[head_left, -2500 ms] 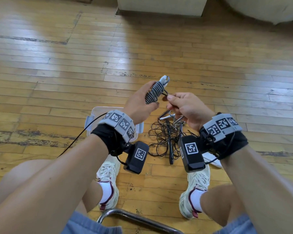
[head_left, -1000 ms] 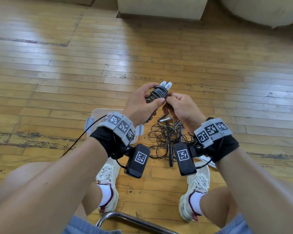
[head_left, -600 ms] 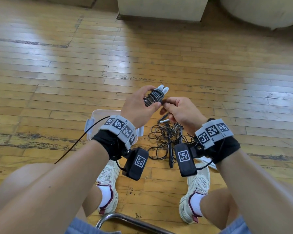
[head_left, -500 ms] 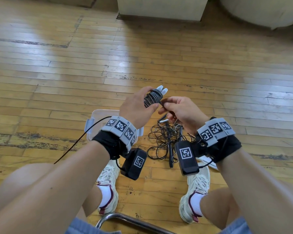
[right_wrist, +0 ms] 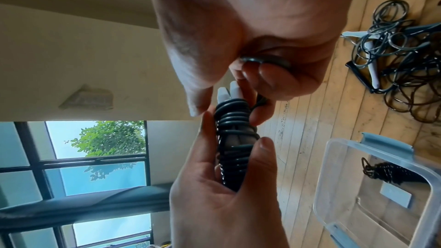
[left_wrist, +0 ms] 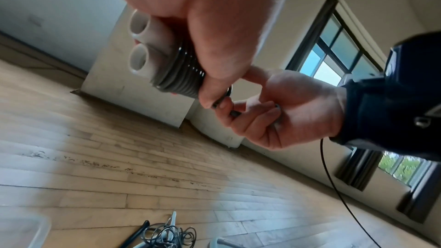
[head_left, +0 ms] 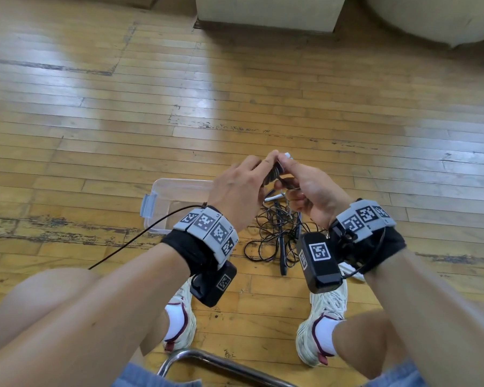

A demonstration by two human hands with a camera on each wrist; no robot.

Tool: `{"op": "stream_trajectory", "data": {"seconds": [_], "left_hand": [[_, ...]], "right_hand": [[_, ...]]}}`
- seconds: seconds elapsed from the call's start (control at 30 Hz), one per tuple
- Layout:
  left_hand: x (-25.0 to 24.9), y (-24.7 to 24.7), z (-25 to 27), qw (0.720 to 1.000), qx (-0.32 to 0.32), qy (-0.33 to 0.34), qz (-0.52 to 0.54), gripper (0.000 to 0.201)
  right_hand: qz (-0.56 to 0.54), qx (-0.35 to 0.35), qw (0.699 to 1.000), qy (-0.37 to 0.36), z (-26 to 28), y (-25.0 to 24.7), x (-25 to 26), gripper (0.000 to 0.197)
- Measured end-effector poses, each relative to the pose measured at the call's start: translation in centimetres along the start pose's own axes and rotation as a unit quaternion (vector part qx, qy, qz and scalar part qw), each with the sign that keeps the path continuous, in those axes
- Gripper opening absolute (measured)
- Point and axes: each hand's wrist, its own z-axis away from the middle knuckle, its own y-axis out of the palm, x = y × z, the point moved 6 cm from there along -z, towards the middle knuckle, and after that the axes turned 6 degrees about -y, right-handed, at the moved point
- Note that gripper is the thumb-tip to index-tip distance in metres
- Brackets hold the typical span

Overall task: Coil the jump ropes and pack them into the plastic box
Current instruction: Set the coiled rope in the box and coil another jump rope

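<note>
My left hand (head_left: 256,170) grips a jump rope bundle (head_left: 275,172), dark rope wound tightly round two white handles (left_wrist: 140,44). My right hand (head_left: 289,174) pinches the loose rope end (right_wrist: 264,61) against the top of that bundle (right_wrist: 235,139), its fingers curled round the rope. The clear plastic box (head_left: 162,191) with blue clips sits on the floor under my left hand. One coiled rope (right_wrist: 386,173) lies inside the box (right_wrist: 358,146). A tangle of loose ropes (head_left: 274,236) and handles lies on the floor between my feet.
Worn wooden floor all round. A cream cabinet base (head_left: 266,12) stands at the back. My two shoes (head_left: 179,317) and a chrome chair bar (head_left: 221,364) are near the bottom. A white flat piece (head_left: 352,273) lies by my right shoe.
My right hand has moved from beside the bundle up against its top, carrying the rope end with it. Both hands have closed together and now hide most of the bundle.
</note>
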Motion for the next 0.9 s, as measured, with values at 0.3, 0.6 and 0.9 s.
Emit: {"op": "stream_trajectory", "data": {"seconds": [0.3, 0.6, 0.9], "left_hand": [[0.7, 0.6, -0.8, 0.964, 0.1, -0.092, 0.228, 0.081], [1.2, 0.7, -1.2, 0.847, 0.175, -0.178, 0.469, 0.036], [3.1, -0.7, -1.9, 0.837, 0.072, -0.219, 0.496, 0.041]], "right_hand": [[0.003, -0.013, 1.0, -0.018, -0.4, -0.6, 0.5, 0.04], [-0.009, 0.027, 0.998, -0.052, 0.2, 0.6, 1.5, 0.057], [-0.044, 0.089, 0.993, -0.06, 0.8, 1.4, 2.2, 0.023]]}}
